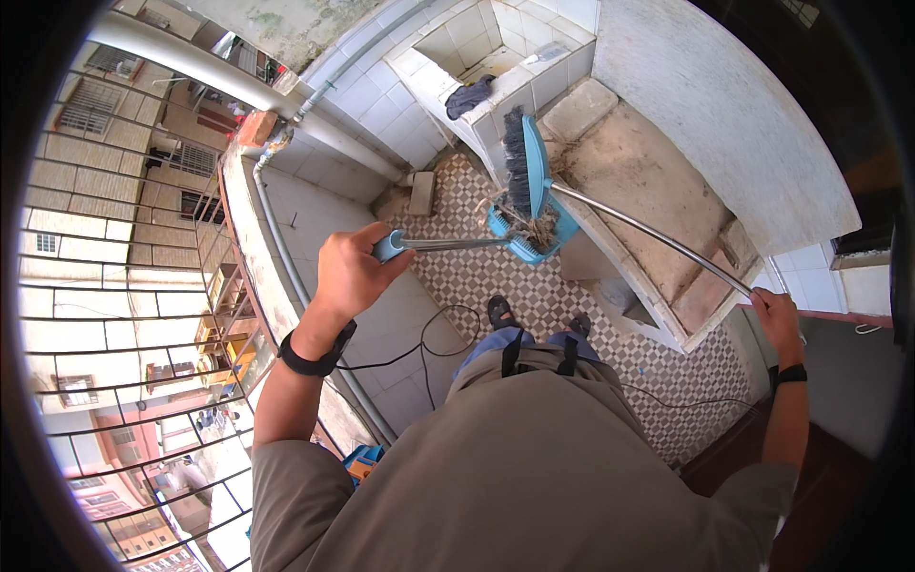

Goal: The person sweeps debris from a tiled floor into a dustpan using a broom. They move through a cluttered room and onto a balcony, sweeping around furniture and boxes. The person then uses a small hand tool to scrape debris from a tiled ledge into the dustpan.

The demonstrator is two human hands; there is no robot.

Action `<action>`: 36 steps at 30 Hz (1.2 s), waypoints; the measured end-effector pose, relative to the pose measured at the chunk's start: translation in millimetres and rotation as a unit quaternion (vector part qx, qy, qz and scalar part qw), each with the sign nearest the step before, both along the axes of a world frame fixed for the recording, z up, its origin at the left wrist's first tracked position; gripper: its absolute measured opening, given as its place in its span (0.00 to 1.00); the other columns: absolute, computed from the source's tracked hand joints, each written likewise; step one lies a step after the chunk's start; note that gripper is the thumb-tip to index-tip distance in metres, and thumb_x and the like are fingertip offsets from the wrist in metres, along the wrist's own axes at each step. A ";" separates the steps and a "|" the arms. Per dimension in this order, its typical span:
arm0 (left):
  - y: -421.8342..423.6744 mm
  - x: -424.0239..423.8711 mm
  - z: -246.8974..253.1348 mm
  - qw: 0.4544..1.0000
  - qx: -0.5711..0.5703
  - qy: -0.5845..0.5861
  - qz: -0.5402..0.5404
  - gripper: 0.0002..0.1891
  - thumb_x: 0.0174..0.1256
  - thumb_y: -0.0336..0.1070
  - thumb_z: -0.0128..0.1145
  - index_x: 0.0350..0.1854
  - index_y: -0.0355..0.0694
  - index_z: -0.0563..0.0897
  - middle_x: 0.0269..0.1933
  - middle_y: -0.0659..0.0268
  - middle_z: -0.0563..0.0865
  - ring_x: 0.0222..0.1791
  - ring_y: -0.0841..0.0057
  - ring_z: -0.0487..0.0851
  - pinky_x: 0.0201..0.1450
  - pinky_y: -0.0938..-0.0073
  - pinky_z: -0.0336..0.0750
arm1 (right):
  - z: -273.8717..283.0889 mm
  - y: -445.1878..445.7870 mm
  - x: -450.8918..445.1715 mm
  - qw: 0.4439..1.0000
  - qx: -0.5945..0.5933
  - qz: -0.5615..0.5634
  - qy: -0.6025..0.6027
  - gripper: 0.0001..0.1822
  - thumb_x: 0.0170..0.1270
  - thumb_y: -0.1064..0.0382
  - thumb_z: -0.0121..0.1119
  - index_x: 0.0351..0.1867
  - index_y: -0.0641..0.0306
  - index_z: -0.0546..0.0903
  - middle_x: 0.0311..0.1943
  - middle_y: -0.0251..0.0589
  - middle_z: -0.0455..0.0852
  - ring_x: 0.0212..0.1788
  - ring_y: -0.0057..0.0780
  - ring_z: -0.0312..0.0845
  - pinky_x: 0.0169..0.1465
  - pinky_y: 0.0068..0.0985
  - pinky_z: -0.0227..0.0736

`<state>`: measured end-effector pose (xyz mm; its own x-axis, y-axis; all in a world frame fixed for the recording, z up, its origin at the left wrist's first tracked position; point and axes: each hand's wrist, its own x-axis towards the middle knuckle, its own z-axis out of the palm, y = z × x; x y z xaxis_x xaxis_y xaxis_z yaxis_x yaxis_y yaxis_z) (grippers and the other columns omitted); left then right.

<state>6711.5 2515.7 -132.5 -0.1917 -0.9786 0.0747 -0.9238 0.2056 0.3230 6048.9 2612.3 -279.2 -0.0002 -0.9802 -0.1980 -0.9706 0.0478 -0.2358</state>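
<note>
My left hand (357,268) grips the blue handle end (389,247) of a long-handled dustpan. Its blue toothed pan (537,252) is out in front of me, with clumps of grey dust and fluff (532,223) in it. My right hand (774,314) is closed around the metal pole (654,236) of a broom, near its far end. The blue broom head (536,161) with dark bristles (516,161) is over the pan, its lower end against the debris. Whether the pan touches the floor is hard to tell.
A raised, dusty concrete slab (636,193) with a tiled edge lies to the right. Behind stands a tiled basin (457,46) with a dark cloth (470,96) on its rim. Black cable (422,343) loops by the left wall. Metal bars (136,286) line the left; checkered tiles (457,275) cover the floor.
</note>
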 end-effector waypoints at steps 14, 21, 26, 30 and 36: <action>33.3 11.4 -19.7 0.997 0.008 0.034 0.063 0.13 0.52 0.42 0.73 0.26 0.41 0.81 0.18 0.61 0.80 0.19 0.59 0.81 0.25 0.64 0.75 | 58.7 -44.3 7.9 0.967 -0.182 0.042 0.173 0.13 0.68 0.52 0.61 0.48 0.52 0.86 0.27 0.45 0.84 0.32 0.49 0.82 0.35 0.43 0.75; 28.5 13.8 -23.8 0.999 -0.008 0.022 0.045 0.13 0.52 0.39 0.74 0.26 0.39 0.81 0.17 0.61 0.79 0.17 0.62 0.78 0.24 0.68 0.73 | 27.9 -79.1 28.0 0.962 -0.150 0.084 0.210 0.17 0.71 0.51 0.56 0.54 0.54 0.82 0.28 0.47 0.84 0.32 0.50 0.82 0.35 0.45 0.76; 23.6 5.8 -28.9 0.998 0.043 0.022 0.040 0.12 0.51 0.41 0.74 0.27 0.43 0.83 0.19 0.63 0.82 0.21 0.59 0.82 0.26 0.63 0.76 | 32.1 -48.7 29.6 0.981 0.005 0.051 0.188 0.16 0.70 0.53 0.57 0.53 0.57 0.82 0.29 0.50 0.86 0.33 0.54 0.82 0.38 0.47 0.76; 16.7 -0.1 -31.1 0.999 0.027 0.027 0.007 0.11 0.51 0.41 0.73 0.27 0.43 0.83 0.20 0.63 0.83 0.21 0.60 0.82 0.26 0.64 0.76 | 77.6 -1.1 12.2 0.990 -0.014 0.038 0.133 0.17 0.67 0.54 0.63 0.49 0.63 0.85 0.29 0.55 0.86 0.31 0.54 0.83 0.36 0.42 0.76; 12.0 -5.4 -39.1 0.997 -0.001 0.070 -0.035 0.13 0.51 0.36 0.75 0.25 0.38 0.80 0.16 0.60 0.77 0.15 0.63 0.75 0.21 0.68 0.70 | 110.6 55.1 29.9 0.994 -0.053 0.033 0.093 0.13 0.63 0.55 0.66 0.42 0.60 0.88 0.30 0.48 0.88 0.30 0.50 0.83 0.34 0.41 0.76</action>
